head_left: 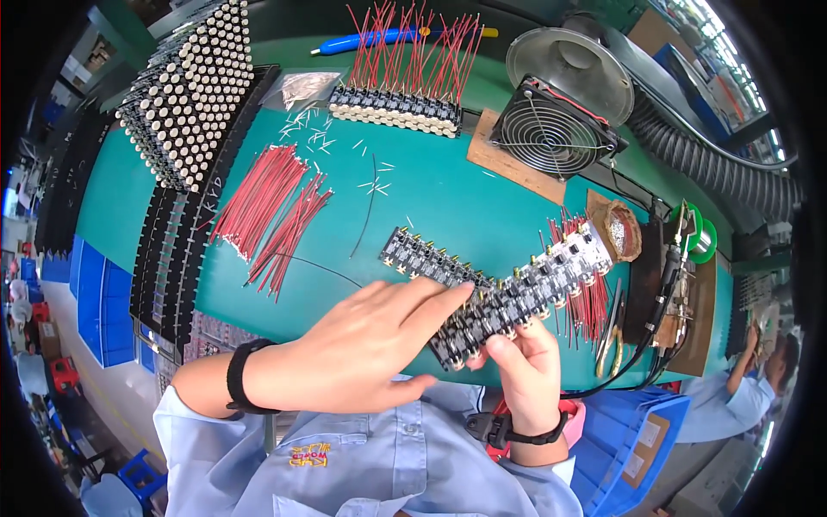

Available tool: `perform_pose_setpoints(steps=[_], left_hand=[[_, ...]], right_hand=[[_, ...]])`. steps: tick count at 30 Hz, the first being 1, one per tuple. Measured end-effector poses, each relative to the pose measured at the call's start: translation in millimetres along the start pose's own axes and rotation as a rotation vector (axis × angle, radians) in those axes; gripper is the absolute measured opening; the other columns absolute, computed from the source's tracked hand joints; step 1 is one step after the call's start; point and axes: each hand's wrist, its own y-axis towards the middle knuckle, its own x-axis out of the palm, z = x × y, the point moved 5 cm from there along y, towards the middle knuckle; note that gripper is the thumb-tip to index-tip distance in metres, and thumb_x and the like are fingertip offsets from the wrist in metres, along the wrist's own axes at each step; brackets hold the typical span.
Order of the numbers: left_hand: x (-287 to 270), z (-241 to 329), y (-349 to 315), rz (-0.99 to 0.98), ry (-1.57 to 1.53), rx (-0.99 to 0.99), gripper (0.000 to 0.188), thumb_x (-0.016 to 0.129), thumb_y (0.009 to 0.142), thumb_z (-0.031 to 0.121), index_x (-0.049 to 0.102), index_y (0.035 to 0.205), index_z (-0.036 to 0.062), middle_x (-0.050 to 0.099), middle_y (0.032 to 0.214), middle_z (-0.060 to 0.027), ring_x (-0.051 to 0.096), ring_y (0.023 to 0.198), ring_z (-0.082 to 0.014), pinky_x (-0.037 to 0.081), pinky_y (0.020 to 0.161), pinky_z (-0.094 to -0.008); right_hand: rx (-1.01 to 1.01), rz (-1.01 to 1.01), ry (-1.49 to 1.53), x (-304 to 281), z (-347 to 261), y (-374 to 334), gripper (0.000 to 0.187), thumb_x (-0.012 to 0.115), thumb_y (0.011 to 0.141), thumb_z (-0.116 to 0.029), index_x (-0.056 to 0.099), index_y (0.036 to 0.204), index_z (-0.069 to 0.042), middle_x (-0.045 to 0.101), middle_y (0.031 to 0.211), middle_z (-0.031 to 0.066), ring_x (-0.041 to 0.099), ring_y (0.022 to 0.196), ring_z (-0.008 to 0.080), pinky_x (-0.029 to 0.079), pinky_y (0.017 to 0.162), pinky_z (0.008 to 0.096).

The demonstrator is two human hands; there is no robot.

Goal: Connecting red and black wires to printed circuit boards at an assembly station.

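"Green worktop (pixel 431 185) in a crowded workshop: bundled red wires (pixel 265 194) lie at 10 o'clock from the person's hands, a black-framed fan (pixel 551 129) at 1 o'clock. What would sound handling look like here?"

"Holding the populated circuit-board strip (pixel 538 284) by its edges, I'd judge, its near end firmly supported and fingertips light on the small mounted parts. The rows could snag where it crosses the second strip (pixel 422 256), so some clearance should help."

"And the grip?"

"Right hand (pixel 527 375) grasps the circuit-board strip near its lower end, thumb on the near edge. Left hand (pixel 345 345) is unclenched, thumb spread free, fingertips at the crossing; how hard they press, I cannot tell."

"Where does each strip lie?"

"Gripped one: between 2 and 3 o'clock from the left hand, far end at the right hand's 1 o'clock. Second: between 1 and 2, beyond the left knuckles."
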Motion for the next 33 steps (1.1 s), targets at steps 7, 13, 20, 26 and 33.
perform_pose_setpoints(steps=[7, 13, 20, 26, 33], left_hand=[[-11, -8, 12, 0.003, 0.158, -0.095, 0.066, 0.077, 0.07, 0.022, 0.05, 0.125, -0.0014, 0.059, 0.11, -0.0185, 0.056, 0.1, -0.0358, 0.046, 0.085, -0.0428], [-31, -59, 49, -0.07, 0.296, -0.02, 0.06, 0.076, 0.07, 0.02, 0.054, 0.12, -0.002, 0.061, 0.112, -0.0181, 0.056, 0.097, -0.0358, 0.042, 0.088, -0.0398], [-11, -84, 76, -0.265, 0.292, -0.019, 0.061, 0.077, 0.068, 0.018, 0.054, 0.121, -0.0026, 0.058, 0.11, -0.0166, 0.054, 0.1, -0.0329, 0.038, 0.091, -0.0371], [-4, -92, 71, -0.268, 0.317, 0.021, 0.055, 0.075, 0.073, 0.017, 0.054, 0.12, -0.0055, 0.055, 0.105, -0.0158, 0.055, 0.1, -0.0324, 0.039, 0.09, -0.0403], [-38, -73, 37, 0.032, 0.432, 0.044, 0.038, 0.071, 0.076, 0.008, 0.058, 0.112, 0.0006, 0.055, 0.105, -0.0131, 0.054, 0.096, -0.0308, 0.043, 0.083, -0.0381]], right_hand=[[-0.128, -0.071, -0.186, 16, -4, 6, 0.034, 0.063, 0.089, -0.002, 0.054, 0.121, 0.003, 0.065, 0.108, 0.0127, 0.065, 0.093, 0.0199, 0.053, 0.08, 0.0329], [-0.488, 0.117, -1.605, 2, -23, 6, 0.05, 0.069, 0.082, -0.01, 0.052, 0.129, -0.002, 0.055, 0.128, 0.0174, 0.056, 0.114, 0.0314, 0.045, 0.094, 0.0405], [-0.531, -0.095, -1.67, -10, -8, 6, 0.047, 0.066, 0.074, -0.005, 0.063, 0.121, -0.011, 0.053, 0.133, 0.0163, 0.051, 0.12, 0.032, 0.043, 0.097, 0.0418], [-0.461, -0.227, -1.62, -20, -18, -25, 0.042, 0.064, 0.073, -0.003, 0.067, 0.114, -0.01, 0.055, 0.132, 0.0159, 0.053, 0.119, 0.0319, 0.044, 0.095, 0.0421], [-0.386, -0.213, -1.549, -15, -36, -36, 0.037, 0.066, 0.074, -0.004, 0.067, 0.111, -0.006, 0.06, 0.124, 0.0158, 0.057, 0.112, 0.0334, 0.046, 0.091, 0.0415]])
